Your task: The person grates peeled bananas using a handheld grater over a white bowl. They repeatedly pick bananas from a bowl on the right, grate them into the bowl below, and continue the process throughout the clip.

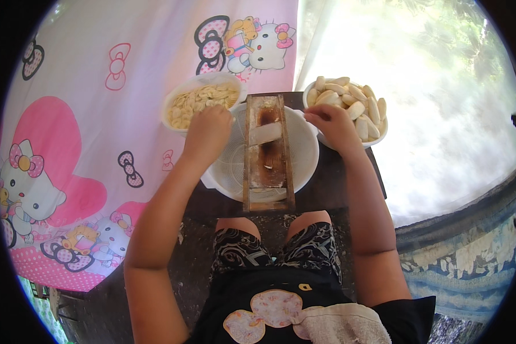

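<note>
My left hand is over the near right edge of a white basin of thin pale slices. Its fingers are curled together, and whatever they may hold is hidden. My right hand hovers beside a white tub heaped with peeled bananas; its fingers are bent, thumb and forefinger slightly apart, nothing visible between them. Between my hands a wooden slicer board with side rails lies lengthwise across a round white strainer. A pale plate crosses the board, which has brown wet stains.
A dark small table carries the strainer and both containers, just beyond my knees. On the left hangs a pink and white printed curtain. A bright white sheet is at the right. A grey towel lies on my shirt.
</note>
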`<action>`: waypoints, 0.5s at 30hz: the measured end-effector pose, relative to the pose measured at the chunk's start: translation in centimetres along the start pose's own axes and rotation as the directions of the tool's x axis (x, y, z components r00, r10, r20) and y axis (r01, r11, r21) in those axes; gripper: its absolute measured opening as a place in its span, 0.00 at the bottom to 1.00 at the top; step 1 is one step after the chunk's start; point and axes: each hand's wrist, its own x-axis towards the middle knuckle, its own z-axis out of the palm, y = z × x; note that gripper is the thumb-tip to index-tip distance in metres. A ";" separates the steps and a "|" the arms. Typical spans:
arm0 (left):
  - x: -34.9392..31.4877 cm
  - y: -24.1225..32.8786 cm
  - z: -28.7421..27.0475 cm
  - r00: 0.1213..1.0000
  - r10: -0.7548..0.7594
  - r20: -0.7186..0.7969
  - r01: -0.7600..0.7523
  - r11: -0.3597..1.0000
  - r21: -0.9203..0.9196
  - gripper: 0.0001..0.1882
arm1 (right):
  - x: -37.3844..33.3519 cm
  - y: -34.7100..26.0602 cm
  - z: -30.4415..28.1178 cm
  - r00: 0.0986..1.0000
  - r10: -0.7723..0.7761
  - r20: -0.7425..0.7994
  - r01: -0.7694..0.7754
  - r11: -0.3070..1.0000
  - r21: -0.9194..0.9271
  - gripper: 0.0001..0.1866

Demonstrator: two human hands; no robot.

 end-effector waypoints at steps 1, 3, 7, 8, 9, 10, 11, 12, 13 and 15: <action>-0.5 0.0 0.4 0.999 0.008 0.036 -0.008 1.000 0.017 0.06 | -1.0 -0.2 -0.4 0.999 -0.023 -0.041 0.018 0.994 -0.106 0.14; -1.3 0.3 1.5 0.996 0.037 0.076 -0.040 0.998 0.041 0.05 | -3.5 -0.4 -1.5 0.998 0.008 -0.057 -0.022 0.967 -0.254 0.12; -2.4 0.5 3.1 0.988 -0.015 0.153 0.032 0.993 -0.115 0.07 | -8.3 1.7 -2.7 0.992 0.116 -0.046 -0.125 0.887 -0.444 0.09; -2.4 0.6 3.2 0.983 -0.079 0.164 0.110 0.975 -0.193 0.09 | -9.0 2.6 -2.6 0.990 0.133 -0.034 -0.133 0.865 -0.484 0.09; -2.4 0.9 3.3 0.974 -0.137 0.182 0.183 0.945 -0.270 0.10 | -9.4 3.6 -2.1 0.988 0.149 -0.030 -0.143 0.848 -0.510 0.10; -2.5 1.4 3.4 0.966 -0.187 0.180 0.240 0.906 -0.349 0.13 | -9.6 4.5 -1.6 0.976 0.218 -0.029 -0.198 0.815 -0.544 0.10; -2.5 2.0 3.4 0.955 -0.237 0.180 0.292 0.857 -0.425 0.16 | -9.9 5.2 -1.1 0.985 0.168 -0.049 -0.168 0.824 -0.541 0.09; -2.7 2.7 3.2 0.936 -0.293 0.197 0.353 0.796 -0.491 0.18 | -10.0 5.6 -0.7 0.984 0.168 -0.066 -0.177 0.818 -0.547 0.09; -3.1 3.5 3.1 0.928 -0.290 0.234 0.371 0.777 -0.509 0.21 | -10.1 5.7 -0.4 0.977 0.193 -0.086 -0.208 0.807 -0.552 0.09; -4.3 5.3 2.6 0.899 -0.308 0.312 0.434 0.734 -0.523 0.27 | -9.7 5.3 -0.6 0.989 0.129 -0.070 -0.146 0.823 -0.550 0.09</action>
